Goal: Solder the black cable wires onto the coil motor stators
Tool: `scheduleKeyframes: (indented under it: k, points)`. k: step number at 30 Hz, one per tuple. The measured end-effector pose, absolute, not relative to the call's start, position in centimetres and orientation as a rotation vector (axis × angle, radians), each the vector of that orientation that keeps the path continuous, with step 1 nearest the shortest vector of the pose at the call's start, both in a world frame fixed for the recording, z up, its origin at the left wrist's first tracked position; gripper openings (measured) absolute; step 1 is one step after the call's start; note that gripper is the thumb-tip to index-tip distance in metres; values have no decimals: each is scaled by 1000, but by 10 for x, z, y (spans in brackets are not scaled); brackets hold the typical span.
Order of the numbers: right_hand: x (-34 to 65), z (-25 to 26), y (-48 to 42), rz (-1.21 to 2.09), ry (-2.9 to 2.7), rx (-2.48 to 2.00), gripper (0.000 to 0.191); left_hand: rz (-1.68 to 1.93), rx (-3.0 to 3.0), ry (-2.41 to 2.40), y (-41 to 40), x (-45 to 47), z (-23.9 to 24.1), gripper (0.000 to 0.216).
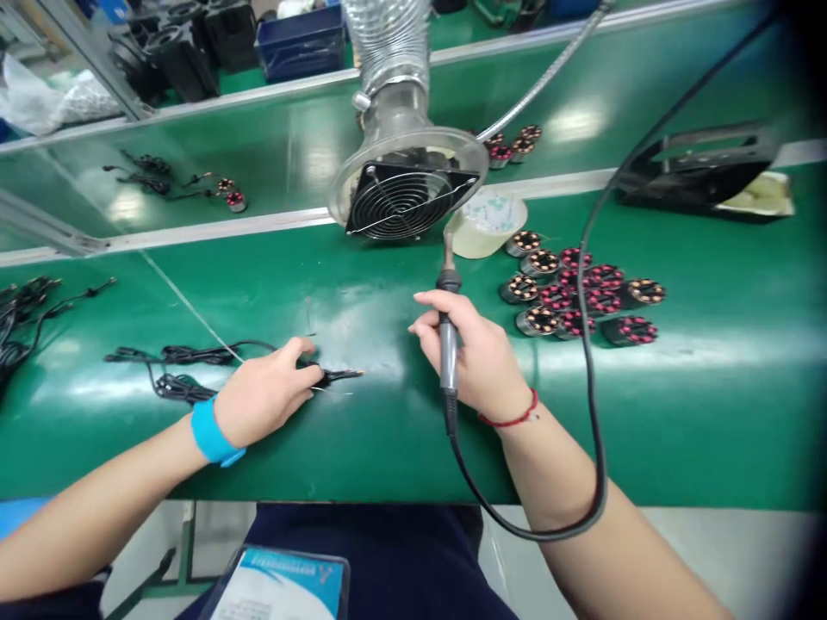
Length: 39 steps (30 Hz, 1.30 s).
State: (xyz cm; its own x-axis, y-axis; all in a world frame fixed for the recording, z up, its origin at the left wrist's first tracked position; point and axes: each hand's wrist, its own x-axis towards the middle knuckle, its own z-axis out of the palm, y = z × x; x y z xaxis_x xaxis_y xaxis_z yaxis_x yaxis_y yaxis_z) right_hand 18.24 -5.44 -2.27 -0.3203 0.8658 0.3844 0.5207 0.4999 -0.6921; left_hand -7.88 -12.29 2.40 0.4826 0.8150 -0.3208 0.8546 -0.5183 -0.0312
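My right hand (475, 357) grips a soldering iron (447, 344) upright, its tip pointing away from me toward the fan, its black cord (591, 370) looping off to the right. My left hand (268, 392), with a blue wristband, presses a black cable end (339, 375) onto the green bench (401, 430); bare wire tips stick out to the right of the fingers. The cable's black lead (187, 353) trails left across the bench. The iron's tip is well above and to the right of the wire tips.
A fume extractor fan (404, 202) on a flexible duct hangs over the bench ahead. Beside it lies a tape roll (488, 224). Several small motor stators (575, 293) cluster at the right. More black cables (26, 310) lie far left; a black stand (698, 168) sits far right.
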Motion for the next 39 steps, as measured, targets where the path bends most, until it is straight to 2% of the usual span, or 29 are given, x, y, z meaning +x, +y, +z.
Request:
scheduleKeyframes:
  k: [4,8,11,16,19,23,27,30,34,39]
  points:
    - [193,-12,-52,424,-2160,-1187,29,-426,2556,1341,-116,-85,24,28]
    - [226,-2,-50,227,-2257,-1464,33,-381,2554,1292,-105,-78,19,31]
    - [254,-7,-43,95,-2203,-1646,40,-402,2550,1234,-96,-62,16,33]
    - [268,-25,-22,-42,-2242,-1737,38,-412,2570,1191,-92,-39,18,34]
    - [253,-26,-19,40,-2231,-1683,36,-495,2563,1118,-100,-37,22,32]
    - [224,-21,-34,278,-2304,-1390,31,-595,2433,991,-107,-46,30,24]
    - [206,-19,-53,374,-2319,-1123,29,-472,2355,1228,-94,-54,36,30]
    - [201,-22,-60,340,-2191,-1234,33,-469,2376,1341,-81,-52,31,27]
    - [192,-27,-57,504,-2157,-1410,50,-434,2341,1157,-70,-41,20,19]
    - [176,-35,-49,610,-2236,-1303,53,-202,2107,1176,-44,-33,19,18]
